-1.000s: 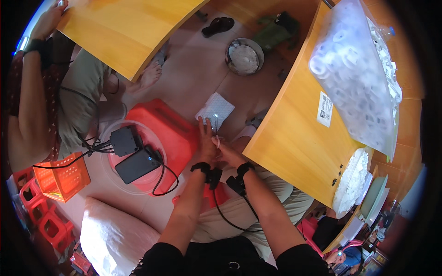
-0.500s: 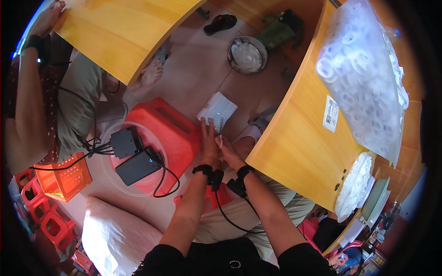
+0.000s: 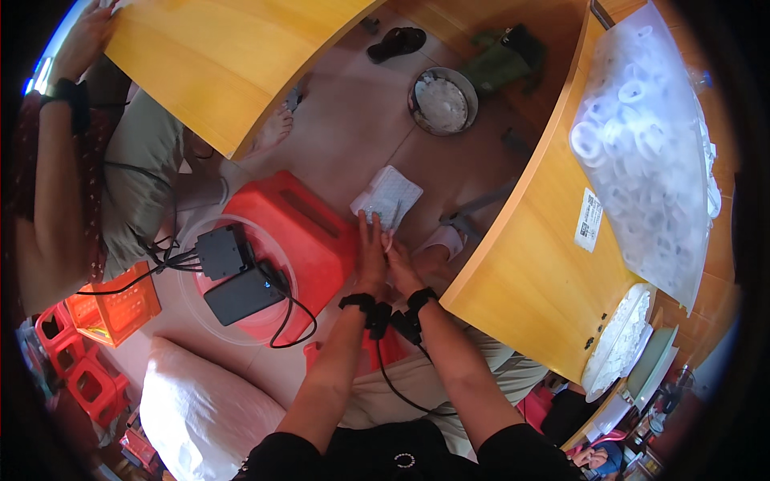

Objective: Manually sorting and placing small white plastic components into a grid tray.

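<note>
My left hand [image 3: 371, 260] reaches forward with its fingers stretched out. Its fingertips lie at the near left edge of a white tray [image 3: 399, 187] marked with a fine grid. Close beside it, my right hand [image 3: 401, 268] has its fingers pinched on a thin metal tool [image 3: 398, 212] that looks like tweezers. The tool's tip points over the tray's near right part. What the tip touches is too small to tell, and my right fingers are partly hidden.
A red stool [image 3: 321, 215] on the left bears a clear round lid and black boxes [image 3: 241, 297] with cables. Wooden tabletops [image 3: 521, 264] stand right and upper left, the right one holding a bag of white rings [image 3: 642, 152]. A co-worker's arm [image 3: 58, 176] is at left. A metal bowl [image 3: 473, 90] sits ahead.
The whole view has shifted slightly, with most things sitting a little further right and lower. My hands keep nearly the same place at the tray, with the metal tool tip still over it.
</note>
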Demonstrator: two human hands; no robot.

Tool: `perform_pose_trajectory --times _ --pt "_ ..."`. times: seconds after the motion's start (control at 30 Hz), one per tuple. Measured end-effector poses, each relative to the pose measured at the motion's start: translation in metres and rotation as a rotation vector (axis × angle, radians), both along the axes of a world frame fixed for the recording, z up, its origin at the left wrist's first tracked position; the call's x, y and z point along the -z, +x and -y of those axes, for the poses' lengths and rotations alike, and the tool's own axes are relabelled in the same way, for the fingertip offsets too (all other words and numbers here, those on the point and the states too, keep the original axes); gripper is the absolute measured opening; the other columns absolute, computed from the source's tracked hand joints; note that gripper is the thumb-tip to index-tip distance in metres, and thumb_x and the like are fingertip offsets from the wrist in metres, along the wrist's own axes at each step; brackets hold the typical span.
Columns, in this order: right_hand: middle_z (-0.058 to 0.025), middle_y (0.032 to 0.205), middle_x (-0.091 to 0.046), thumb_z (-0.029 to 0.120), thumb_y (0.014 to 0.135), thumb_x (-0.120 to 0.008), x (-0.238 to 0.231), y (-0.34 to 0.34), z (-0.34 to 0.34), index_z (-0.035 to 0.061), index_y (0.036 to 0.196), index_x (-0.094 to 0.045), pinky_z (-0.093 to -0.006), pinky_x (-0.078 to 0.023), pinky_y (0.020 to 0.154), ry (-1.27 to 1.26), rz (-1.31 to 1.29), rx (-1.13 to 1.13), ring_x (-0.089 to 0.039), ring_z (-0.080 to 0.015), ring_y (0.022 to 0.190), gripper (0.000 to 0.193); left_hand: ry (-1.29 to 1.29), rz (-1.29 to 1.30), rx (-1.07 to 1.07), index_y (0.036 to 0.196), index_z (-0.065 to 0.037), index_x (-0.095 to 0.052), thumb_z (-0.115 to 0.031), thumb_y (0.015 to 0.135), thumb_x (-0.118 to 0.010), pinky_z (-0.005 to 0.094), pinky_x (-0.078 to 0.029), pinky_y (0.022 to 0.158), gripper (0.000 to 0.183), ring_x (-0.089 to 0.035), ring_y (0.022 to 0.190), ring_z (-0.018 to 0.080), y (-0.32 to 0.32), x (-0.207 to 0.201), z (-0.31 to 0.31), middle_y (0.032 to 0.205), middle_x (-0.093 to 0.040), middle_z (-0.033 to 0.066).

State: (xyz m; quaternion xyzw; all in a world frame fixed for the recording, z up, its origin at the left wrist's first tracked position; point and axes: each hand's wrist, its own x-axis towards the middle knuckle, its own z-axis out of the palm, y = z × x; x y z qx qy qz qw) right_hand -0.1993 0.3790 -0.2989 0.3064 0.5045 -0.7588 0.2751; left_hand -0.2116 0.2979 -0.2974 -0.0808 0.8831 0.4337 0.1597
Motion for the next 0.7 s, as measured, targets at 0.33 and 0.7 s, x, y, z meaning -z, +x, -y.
perform_pose_trajectory --times 0.33,0.7 --pt "-0.0029 0.086 -0.059 0.041 0.085 -0.058 -0.021 -0.019 -0.029 0.0024 0.109 -0.058 -0.0256 -0.043 0.066 0.292 0.125 -0.227 -0.054 -0.0115 0.077 0.046 0.185 0.014 -0.009 0.14 -0.008 -0.022 0.004 0.082 -0.047 0.0376 -0.045 0.091 0.064 -0.043 0.119 0.0319 -0.006 -0.027 0.001 0.148 -0.007 0.0137" --pt "-0.0018 0.055 -0.041 0.045 0.081 -0.06 -0.073 -0.045 -0.099 0.007 0.067 -0.057 -0.0262 -0.03 0.05 0.669 -0.158 -0.625 -0.041 -0.0083 0.054 0.041 -0.344 -0.149 -0.015 0.128 -0.002 -0.035 -0.002 0.05 -0.077 0.0404 -0.039 0.089 0.089 -0.041 0.109 0.0348 -0.044 -0.034 -0.019 0.124 -0.037 0.0156"
